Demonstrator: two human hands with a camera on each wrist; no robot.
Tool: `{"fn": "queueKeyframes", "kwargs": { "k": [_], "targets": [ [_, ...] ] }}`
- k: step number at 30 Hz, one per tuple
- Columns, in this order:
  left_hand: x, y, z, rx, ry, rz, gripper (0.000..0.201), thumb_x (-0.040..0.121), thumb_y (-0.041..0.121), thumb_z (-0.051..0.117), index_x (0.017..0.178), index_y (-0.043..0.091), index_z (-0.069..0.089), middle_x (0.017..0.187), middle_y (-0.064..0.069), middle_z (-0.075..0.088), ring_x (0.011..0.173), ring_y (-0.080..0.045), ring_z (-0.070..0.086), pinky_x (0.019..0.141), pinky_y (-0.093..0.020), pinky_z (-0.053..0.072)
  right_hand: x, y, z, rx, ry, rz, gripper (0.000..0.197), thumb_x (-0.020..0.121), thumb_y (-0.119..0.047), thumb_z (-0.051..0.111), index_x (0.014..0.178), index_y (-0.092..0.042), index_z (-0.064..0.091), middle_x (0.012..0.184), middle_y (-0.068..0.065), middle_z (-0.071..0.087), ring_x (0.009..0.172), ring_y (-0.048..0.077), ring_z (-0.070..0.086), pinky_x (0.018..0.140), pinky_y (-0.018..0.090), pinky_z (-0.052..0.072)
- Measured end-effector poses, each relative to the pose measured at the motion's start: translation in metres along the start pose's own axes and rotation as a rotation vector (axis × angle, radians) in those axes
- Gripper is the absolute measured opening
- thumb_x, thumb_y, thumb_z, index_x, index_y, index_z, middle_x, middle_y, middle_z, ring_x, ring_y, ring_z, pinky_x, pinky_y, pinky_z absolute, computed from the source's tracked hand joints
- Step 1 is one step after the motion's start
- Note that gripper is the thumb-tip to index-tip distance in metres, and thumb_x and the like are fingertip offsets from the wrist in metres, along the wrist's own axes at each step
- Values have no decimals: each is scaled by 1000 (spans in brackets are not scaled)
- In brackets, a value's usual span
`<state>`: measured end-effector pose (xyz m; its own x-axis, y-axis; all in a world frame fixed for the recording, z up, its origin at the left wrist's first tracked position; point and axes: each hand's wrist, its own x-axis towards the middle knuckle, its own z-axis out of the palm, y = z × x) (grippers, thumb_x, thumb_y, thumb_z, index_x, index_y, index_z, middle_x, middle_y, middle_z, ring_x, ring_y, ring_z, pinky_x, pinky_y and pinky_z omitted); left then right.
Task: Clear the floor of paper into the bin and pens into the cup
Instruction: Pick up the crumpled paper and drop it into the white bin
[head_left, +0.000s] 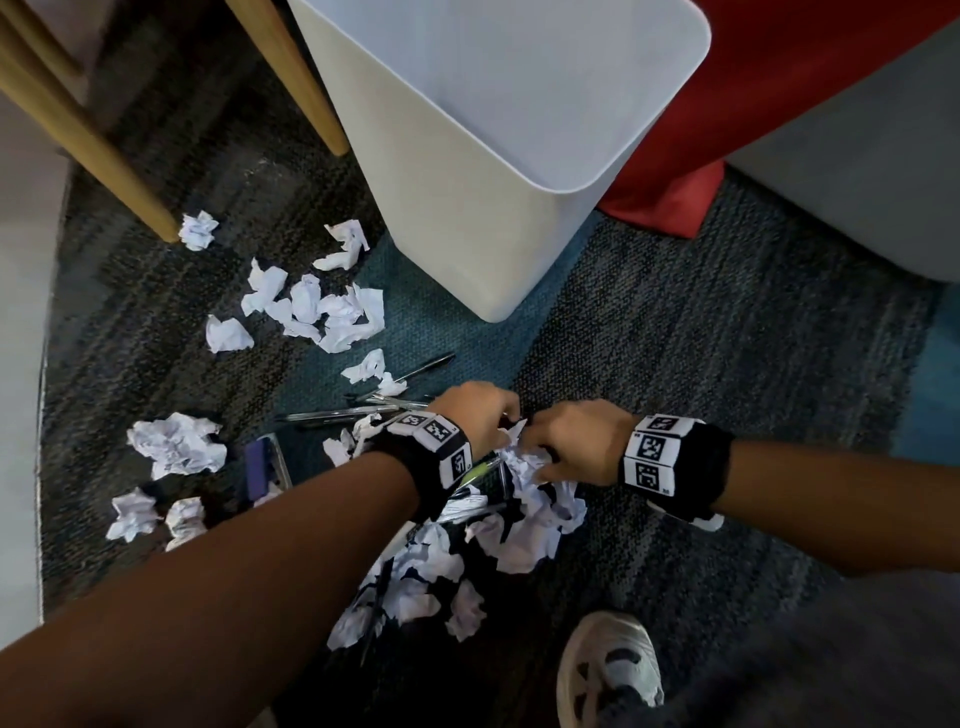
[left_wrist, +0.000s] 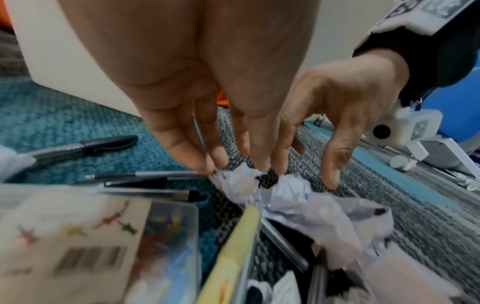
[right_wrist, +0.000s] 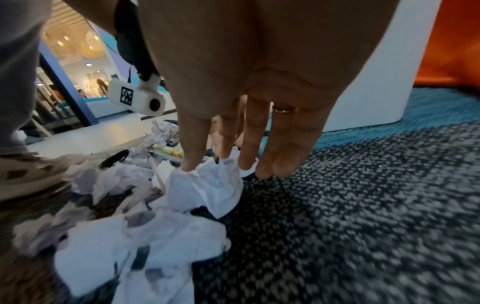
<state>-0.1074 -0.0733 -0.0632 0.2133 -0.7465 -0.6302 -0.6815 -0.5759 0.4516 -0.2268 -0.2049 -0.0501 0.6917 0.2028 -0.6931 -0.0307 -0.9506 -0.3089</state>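
- Head view: left hand (head_left: 480, 415) and right hand (head_left: 576, 441) meet fingers-down over one crumpled paper ball (head_left: 524, 460), on the carpet (head_left: 727, 338) near the bin's front corner; grip hidden from here. Paper scraps (head_left: 176, 441) and pens (head_left: 343, 413) scattered at carpet's left side; white bin (head_left: 467, 156) upright, inside not visible. No cup seen.
- Left wrist view: left fingertips (left_wrist: 207, 164) pinch the ball's (left_wrist: 249, 185) top edge; the right hand's fingers (left_wrist: 330, 164) come down beside it. Clear box (left_wrist: 166, 236) of coloured pushpins lies close, lid seemingly on; pens (left_wrist: 145, 176) beside.
- Right wrist view: right hand's fingertips (right_wrist: 192, 162) pinch the paper (right_wrist: 207, 185); the other fingers hang straight.
- Judgement: gather several balls together in both hands, squeeze tight, keep pens out of the handful, then lift to the bin.
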Motion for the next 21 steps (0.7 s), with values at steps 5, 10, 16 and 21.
{"fn": "queueKeyframes", "kwargs": {
  "k": [5,10,16,21],
  "targets": [
    [-1,4,19,43,-56,19,34,85,26,69,118,25,59,116,-9,57,108,-28,58,84,-32,45,0,7,16,-13,-42,-3,49,88,-49,61,132,-35,45,122,-2,54,108,26,58,75,37,51],
    [-2,3,22,-5,-25,-8,27,86,11,61,111,20,60,113,-11,58,103,-30,59,80,-30,42,-1,7,31,17,-48,34,45,91,-49,57,129,-25,47,119,1,57,106,27,58,77,39,51],
    [-3,-3,16,-114,69,-17,25,81,10,64,105,19,62,104,-4,53,97,-26,57,75,-25,38,-2,8,38,118,31,90,28,86,-47,57,100,-24,56,107,-2,59,97,24,58,74,35,49],
    [-5,-6,2,-206,163,-26,21,84,9,63,103,18,64,98,0,44,94,-25,56,76,-27,39,-9,18,21,169,193,125,27,83,-49,54,96,-25,55,101,-4,57,91,19,56,72,32,49]
  ]
}}
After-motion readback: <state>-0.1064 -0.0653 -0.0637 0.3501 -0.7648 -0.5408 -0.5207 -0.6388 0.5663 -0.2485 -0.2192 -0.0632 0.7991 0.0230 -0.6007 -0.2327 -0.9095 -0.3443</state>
